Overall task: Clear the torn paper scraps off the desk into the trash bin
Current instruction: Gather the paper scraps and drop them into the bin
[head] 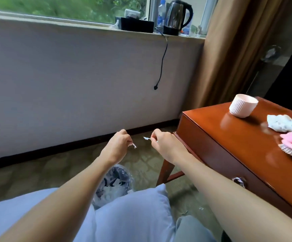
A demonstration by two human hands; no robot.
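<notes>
Now both hands hover off the worktop (229, 135), the left hand (120, 142) and right hand (161, 140) each with fingers pinched on a paper scrap (134, 145), while the trash bin (114, 182) sits below the fingers, slightly nearer the left hand.

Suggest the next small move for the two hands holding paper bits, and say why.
Probably open both hands a little nearer the body, over the trash bin. The left hand and right hand each pinch a small paper scrap, held in the air beside the desk; the bin stands on the floor below and nearer, between the forearms.
</notes>
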